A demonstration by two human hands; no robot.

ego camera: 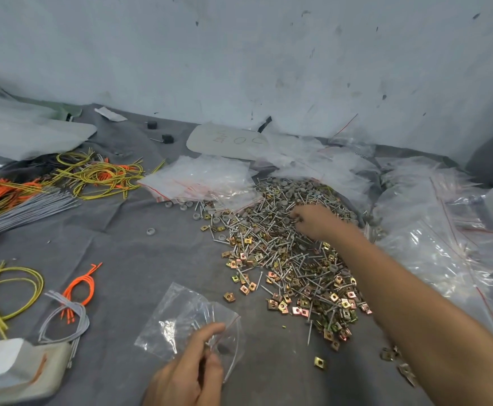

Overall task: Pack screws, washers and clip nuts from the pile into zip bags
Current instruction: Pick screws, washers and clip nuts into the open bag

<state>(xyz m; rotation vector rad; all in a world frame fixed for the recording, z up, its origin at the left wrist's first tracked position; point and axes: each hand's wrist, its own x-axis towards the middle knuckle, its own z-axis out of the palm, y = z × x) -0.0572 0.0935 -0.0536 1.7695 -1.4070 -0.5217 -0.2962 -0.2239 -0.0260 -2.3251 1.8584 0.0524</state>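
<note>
A big pile (286,259) of silver screws, grey washers and gold clip nuts covers the grey cloth at centre right. My right hand (312,222) reaches into the far part of the pile, fingers curled down among screws and washers; what it grips is hidden. Near the bottom edge my left hand (192,373) pinches the mouth of a clear zip bag (181,320) with a red seal line. The bag lies on the cloth with a few screws inside.
Empty zip bags (201,177) lie stacked behind the pile. Filled bags (450,230) heap up at the right. Yellow, orange and grey wire bundles (63,183) lie at the left, with smaller loops (63,306) nearer me. A wall rises behind.
</note>
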